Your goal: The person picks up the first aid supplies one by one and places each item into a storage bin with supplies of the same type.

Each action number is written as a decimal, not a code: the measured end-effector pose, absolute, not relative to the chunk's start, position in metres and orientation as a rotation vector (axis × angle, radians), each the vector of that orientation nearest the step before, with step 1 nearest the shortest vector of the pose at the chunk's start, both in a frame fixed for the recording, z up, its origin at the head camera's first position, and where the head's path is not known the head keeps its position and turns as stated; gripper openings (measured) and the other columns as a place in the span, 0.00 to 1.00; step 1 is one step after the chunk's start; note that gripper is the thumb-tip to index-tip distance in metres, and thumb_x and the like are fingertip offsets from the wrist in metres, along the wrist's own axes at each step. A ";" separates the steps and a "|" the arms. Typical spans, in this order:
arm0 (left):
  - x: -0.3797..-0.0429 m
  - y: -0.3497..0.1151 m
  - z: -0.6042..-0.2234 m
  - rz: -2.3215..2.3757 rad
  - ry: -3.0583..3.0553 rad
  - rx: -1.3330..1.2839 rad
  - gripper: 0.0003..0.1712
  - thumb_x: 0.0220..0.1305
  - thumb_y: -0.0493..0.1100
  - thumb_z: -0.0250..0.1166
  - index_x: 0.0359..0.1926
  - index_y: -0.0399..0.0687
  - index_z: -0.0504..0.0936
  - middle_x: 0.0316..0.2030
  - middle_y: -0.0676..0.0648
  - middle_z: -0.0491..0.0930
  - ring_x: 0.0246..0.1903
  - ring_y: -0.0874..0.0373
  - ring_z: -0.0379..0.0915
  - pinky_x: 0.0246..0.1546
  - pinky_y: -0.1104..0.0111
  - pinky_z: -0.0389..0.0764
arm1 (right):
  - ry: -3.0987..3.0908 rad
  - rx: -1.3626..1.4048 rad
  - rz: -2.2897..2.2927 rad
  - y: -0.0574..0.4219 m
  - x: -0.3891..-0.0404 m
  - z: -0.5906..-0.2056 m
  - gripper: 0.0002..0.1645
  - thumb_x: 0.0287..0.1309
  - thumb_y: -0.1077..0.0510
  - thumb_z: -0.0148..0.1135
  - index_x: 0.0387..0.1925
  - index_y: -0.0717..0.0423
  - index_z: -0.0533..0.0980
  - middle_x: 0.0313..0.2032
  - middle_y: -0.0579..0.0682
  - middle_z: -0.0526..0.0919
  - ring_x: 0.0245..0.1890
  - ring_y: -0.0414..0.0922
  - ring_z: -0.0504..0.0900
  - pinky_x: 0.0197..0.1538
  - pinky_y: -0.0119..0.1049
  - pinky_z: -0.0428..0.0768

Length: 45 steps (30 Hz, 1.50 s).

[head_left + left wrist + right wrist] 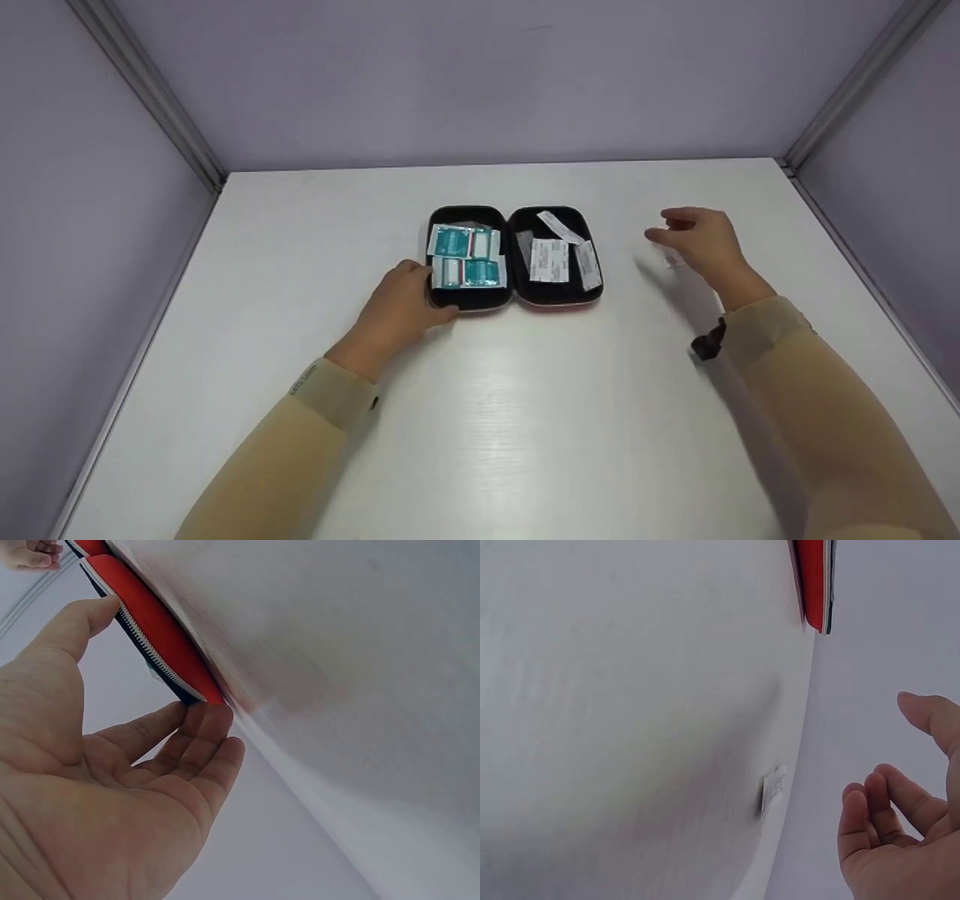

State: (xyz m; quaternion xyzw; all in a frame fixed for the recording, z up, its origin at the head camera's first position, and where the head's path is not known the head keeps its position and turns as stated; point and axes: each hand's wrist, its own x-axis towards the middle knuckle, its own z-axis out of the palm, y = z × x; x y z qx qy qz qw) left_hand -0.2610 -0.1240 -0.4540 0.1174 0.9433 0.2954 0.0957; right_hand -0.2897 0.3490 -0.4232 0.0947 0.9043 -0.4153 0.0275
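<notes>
A small zip case point(480, 301) lies unfolded on the table, black inside and red outside. Teal-and-white sachets point(454, 241) fill its left half. White printed packets point(550, 261) lie in the right half. My left hand point(397, 304) grips the case's left half, thumb at the near edge and fingers at the left side; the left wrist view shows the fingertips on the red shell point(154, 619). To the right of the case, my right hand point(705, 240) hovers with loosely bent fingers, holding nothing. A small white packet point(773, 790) lies on the table below it, partly hidden in the head view.
The white table point(480, 420) carries the case near its far side. Pale panels point(480, 82) stand behind and at both sides, joined by metal corner posts point(161, 97). A black strap piece point(709, 343) hangs at the right cuff.
</notes>
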 end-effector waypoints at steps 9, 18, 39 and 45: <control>-0.259 -0.124 -0.455 0.864 2.783 0.329 0.44 0.70 0.56 0.80 0.77 0.38 0.78 0.70 0.38 0.78 0.69 0.44 0.77 0.79 0.50 0.78 | 2.758 0.354 -1.276 0.367 -0.279 -0.427 0.49 0.75 0.38 0.73 0.84 0.60 0.69 0.80 0.66 0.73 0.79 0.61 0.72 0.79 0.56 0.74; -0.261 -0.123 -0.451 0.854 2.790 0.320 0.43 0.70 0.56 0.80 0.77 0.39 0.78 0.70 0.39 0.78 0.69 0.44 0.77 0.81 0.50 0.78 | 2.738 0.369 -1.276 0.375 -0.273 -0.429 0.50 0.76 0.38 0.72 0.85 0.60 0.67 0.82 0.67 0.71 0.82 0.63 0.69 0.82 0.58 0.74; -0.260 -0.125 -0.452 0.876 2.775 0.338 0.44 0.70 0.56 0.80 0.78 0.38 0.77 0.69 0.39 0.78 0.68 0.45 0.76 0.80 0.50 0.78 | 2.791 0.392 -1.130 0.373 -0.268 -0.434 0.50 0.75 0.37 0.73 0.82 0.63 0.71 0.75 0.69 0.76 0.76 0.64 0.75 0.78 0.60 0.77; -0.260 -0.126 -0.451 0.869 2.782 0.347 0.45 0.70 0.56 0.79 0.77 0.36 0.77 0.69 0.39 0.78 0.68 0.45 0.77 0.79 0.51 0.78 | 2.781 0.369 -1.018 0.376 -0.270 -0.436 0.53 0.72 0.35 0.75 0.82 0.64 0.70 0.77 0.71 0.74 0.77 0.68 0.74 0.77 0.64 0.78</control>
